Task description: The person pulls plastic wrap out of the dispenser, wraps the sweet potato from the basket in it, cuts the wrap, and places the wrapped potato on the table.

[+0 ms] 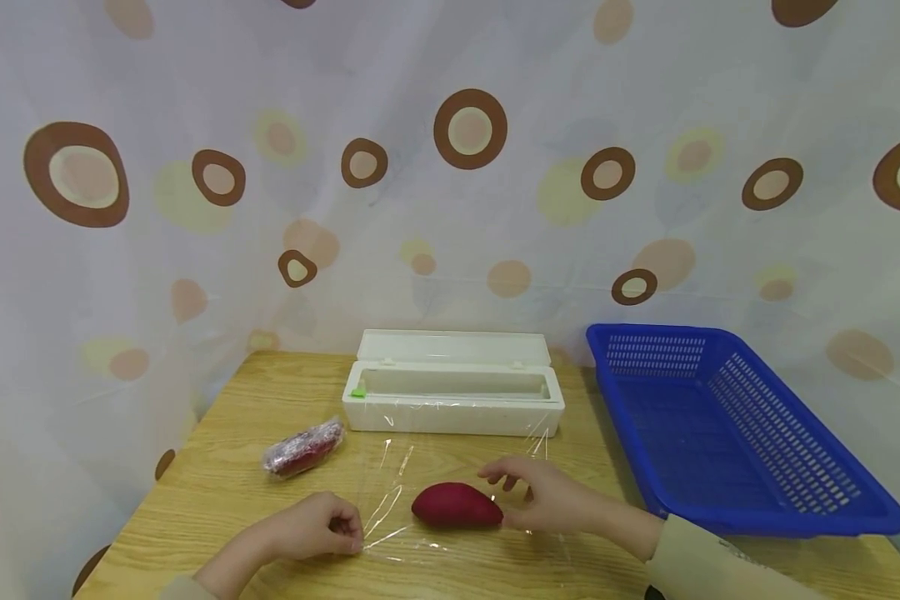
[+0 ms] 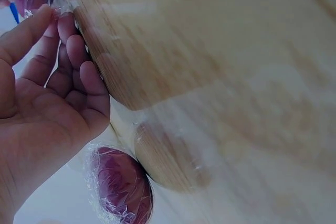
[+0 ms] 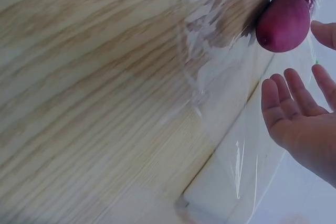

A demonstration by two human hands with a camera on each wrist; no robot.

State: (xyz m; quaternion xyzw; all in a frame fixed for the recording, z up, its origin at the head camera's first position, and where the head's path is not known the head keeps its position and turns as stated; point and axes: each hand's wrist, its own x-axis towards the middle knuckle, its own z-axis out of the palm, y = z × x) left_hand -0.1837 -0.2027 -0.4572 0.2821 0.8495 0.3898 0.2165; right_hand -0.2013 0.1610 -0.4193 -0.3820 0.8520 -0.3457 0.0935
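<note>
A red-skinned sweet potato (image 1: pixel 456 505) lies on a sheet of cling film (image 1: pixel 420 547) spread over the table. My left hand (image 1: pixel 311 527) pinches the film's near left corner between thumb and forefinger; the left wrist view shows the film gathered at those fingertips (image 2: pixel 46 13). At the sweet potato's right end, my right hand (image 1: pixel 551 498) hovers with thumb and fingers spread. In the right wrist view, a gap shows between these relaxed fingers (image 3: pixel 299 94) and the sweet potato (image 3: pixel 284 22). The film runs back to a white dispenser box (image 1: pixel 453 417) with its lid raised.
Left of the film lies another sweet potato (image 1: pixel 305 448), wrapped in film. A blue plastic basket (image 1: pixel 637 425) stands at the right of the wooden table (image 1: pixel 217 467). Behind the table hangs a patterned curtain (image 1: pixel 420 208). A green tab (image 1: pixel 357 392) sits on the box's left end.
</note>
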